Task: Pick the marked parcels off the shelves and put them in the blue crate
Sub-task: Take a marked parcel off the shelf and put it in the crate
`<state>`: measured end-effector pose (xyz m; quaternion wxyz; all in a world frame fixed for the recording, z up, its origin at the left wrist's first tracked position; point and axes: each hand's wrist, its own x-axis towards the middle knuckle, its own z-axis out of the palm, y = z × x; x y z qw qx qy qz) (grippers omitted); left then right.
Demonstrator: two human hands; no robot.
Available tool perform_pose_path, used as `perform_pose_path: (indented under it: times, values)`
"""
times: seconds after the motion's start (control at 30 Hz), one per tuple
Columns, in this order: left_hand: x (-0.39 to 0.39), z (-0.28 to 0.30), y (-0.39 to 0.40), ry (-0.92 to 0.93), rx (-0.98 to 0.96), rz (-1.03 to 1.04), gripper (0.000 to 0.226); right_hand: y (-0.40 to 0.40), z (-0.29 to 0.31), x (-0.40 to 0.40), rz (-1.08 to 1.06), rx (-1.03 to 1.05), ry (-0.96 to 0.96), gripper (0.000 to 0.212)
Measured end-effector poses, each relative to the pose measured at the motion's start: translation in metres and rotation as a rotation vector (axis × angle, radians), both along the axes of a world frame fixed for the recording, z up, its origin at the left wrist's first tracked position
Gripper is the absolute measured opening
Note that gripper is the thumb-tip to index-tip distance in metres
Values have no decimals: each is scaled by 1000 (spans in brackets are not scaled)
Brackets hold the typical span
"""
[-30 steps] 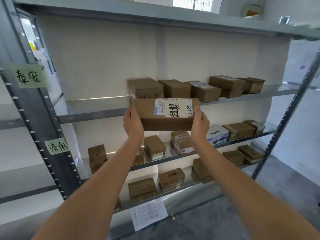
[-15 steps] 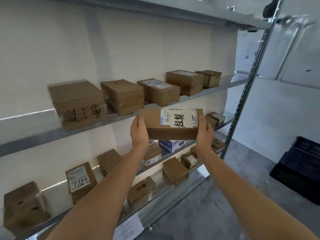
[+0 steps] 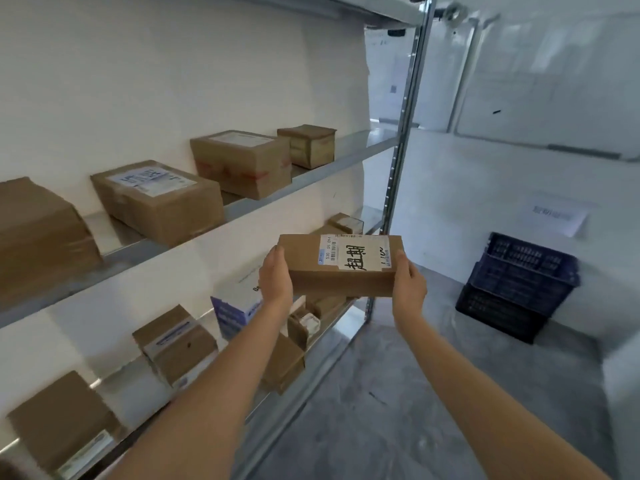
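Observation:
I hold a brown cardboard parcel [image 3: 311, 263] in front of me, clear of the shelves. A white label with black handwritten marks covers part of its top. My left hand [image 3: 275, 277] grips its left end and my right hand [image 3: 408, 282] grips its right end. The blue crate [image 3: 519, 285] stands on the floor at the right, against the white wall, tilted with its open side toward me. It is well beyond the parcel.
A metal shelf rack [image 3: 394, 202] fills the left half, with several brown parcels on its levels and a white-and-blue box [image 3: 235, 306] on the middle level. Grey concrete floor [image 3: 398, 393] lies between the rack and the crate. A paper sheet [image 3: 554, 216] hangs on the wall above the crate.
The view has swung right along the rack, bringing the blue crate fully into sight. The parcel has come down and away from the shelf, still held at both ends.

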<state>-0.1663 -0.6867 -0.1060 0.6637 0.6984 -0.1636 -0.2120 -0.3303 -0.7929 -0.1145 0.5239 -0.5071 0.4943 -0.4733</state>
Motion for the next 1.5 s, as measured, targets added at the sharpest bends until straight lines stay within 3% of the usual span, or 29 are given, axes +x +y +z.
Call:
perform_pose_path:
  times: [0.13,0.3,0.4,0.7,0.77,0.87,1.1,1.5]
  values:
    - [-34,6,-68,45,-9,-11,27,-57,-11,-35,-53,-9,21,39]
    - [-67,5,-132,32,3,-123,38,-110,-24,-70,-133,30,27,48]
    - [-77,-3,-175,21,18,-193,27,-140,-29,-87,-185,43,21,47]
    - [-105,-18,-312,91,30,-505,20,-226,-33,-134,-391,76,3,32]
    - [-112,-19,-341,84,33,-551,22,-247,-33,-142,-443,84,-2,37]
    - [-125,-25,-381,83,48,-572,22,-278,-36,-156,-491,113,-1,44]
    - [-168,-39,-471,74,83,-648,30,-350,-36,-202,-543,114,25,28]
    - [-228,-46,-631,100,107,-672,27,-509,-37,-259,-565,161,4,28]
